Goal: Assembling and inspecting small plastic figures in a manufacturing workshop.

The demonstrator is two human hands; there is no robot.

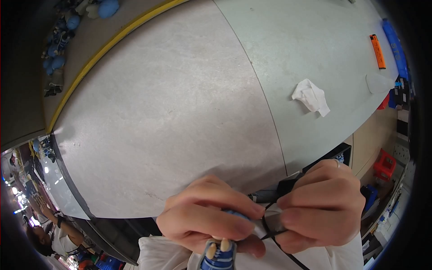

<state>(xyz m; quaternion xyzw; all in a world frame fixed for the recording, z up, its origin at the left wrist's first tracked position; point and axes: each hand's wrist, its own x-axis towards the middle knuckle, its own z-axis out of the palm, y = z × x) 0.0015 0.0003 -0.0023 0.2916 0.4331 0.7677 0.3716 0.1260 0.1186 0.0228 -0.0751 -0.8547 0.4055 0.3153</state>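
My left hand (207,220) is closed around a small blue toy figure (219,256), just off the near edge of the grey table (171,112). My right hand (321,204) pinches a thin black cord (274,234) beside it. A crumpled white tissue (310,96) lies well apart

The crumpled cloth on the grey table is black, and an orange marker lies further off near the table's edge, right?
Not quite. The head view shows the crumpled cloth is white, not black. The rest holds: it lies on the grey table, and the orange marker lies further off near the table's edge.
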